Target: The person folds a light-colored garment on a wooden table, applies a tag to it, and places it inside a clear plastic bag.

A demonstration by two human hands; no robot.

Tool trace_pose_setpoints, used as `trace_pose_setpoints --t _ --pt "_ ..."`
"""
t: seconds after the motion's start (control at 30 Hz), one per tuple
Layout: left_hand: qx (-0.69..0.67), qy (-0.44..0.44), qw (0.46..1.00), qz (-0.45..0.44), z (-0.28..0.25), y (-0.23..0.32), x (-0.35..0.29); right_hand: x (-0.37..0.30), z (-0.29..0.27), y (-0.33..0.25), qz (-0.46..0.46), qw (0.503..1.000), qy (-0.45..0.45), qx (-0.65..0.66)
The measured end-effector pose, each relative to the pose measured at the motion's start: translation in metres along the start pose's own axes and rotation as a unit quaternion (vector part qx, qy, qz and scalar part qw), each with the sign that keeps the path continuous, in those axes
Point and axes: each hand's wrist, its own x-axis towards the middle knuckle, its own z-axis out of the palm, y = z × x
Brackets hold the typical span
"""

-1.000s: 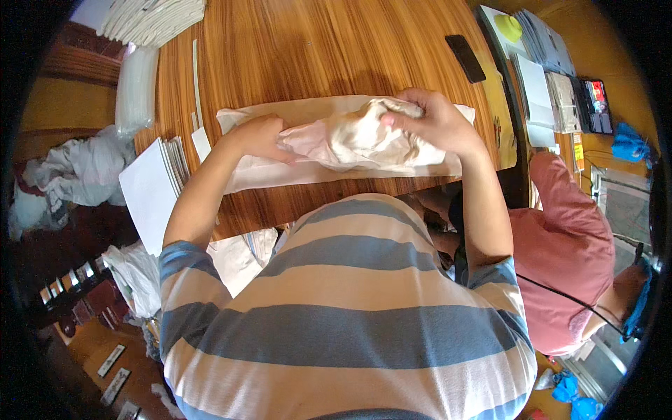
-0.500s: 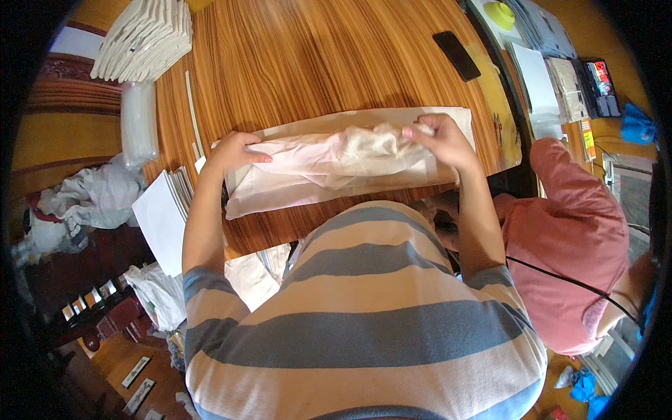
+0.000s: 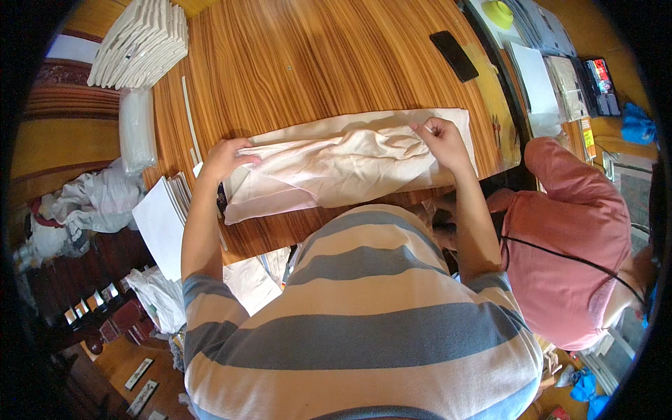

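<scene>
A cream cloth garment (image 3: 336, 168) lies in a long folded strip across the near part of the wooden table, its upper layer loose and wrinkled in the middle. At the strip's left end my left hand (image 3: 228, 159) has its thumb and fingers closed on the cloth. My right hand (image 3: 446, 143) pinches the upper layer near the right end, fingertips together. A small dark patch (image 3: 222, 199) shows below my left hand at the garment's left edge. How the layers lie underneath is hidden.
A black phone (image 3: 454, 56) lies at the table's far right. Folded cream garments (image 3: 140, 45) are stacked far left, above a clear plastic bundle (image 3: 137, 129). White sheets (image 3: 162, 220) stand by the left edge. A person in pink (image 3: 567, 252) sits close on my right.
The bunched cloth in the middle has been spread flatter and wider toward me. Both hands stay near the two ends, with my right hand shifted slightly.
</scene>
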Motion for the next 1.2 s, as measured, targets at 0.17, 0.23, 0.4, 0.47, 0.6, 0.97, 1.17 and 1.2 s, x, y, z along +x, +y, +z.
trace_pose_setpoints --t 0.17,0.23,0.4,0.47,0.6,0.97,1.17,1.2 --pt "0.007 0.052 0.998 -0.022 0.006 -0.011 0.005 0.018 0.005 0.027 -0.021 0.996 0.088 0.018" --pt "0.023 0.075 0.997 -0.028 0.007 -0.01 0.004 0.018 0.013 0.021 -0.025 0.993 0.116 -0.013" --pt "0.083 0.161 0.982 0.053 0.009 0.007 0.002 0.013 0.03 0.026 -0.113 0.932 0.225 -0.259" --pt "0.149 0.275 0.944 0.108 0.026 0.017 -0.009 0.001 0.045 0.009 -0.178 0.933 0.181 -0.256" --pt "-0.017 0.311 0.931 0.19 0.114 0.092 -0.018 -0.019 0.09 0.013 -0.211 0.911 0.1 -0.34" --pt "0.107 0.231 0.965 0.062 0.154 0.124 0.012 0.003 -0.041 0.076 -0.128 0.858 0.049 -0.495" --pt "0.184 0.202 0.954 0.124 0.112 0.094 0.065 -0.015 -0.03 0.08 -0.11 0.836 0.14 -0.519" --pt "0.2 0.194 0.951 0.132 0.103 0.089 0.074 -0.018 -0.022 0.07 -0.113 0.824 0.158 -0.533"
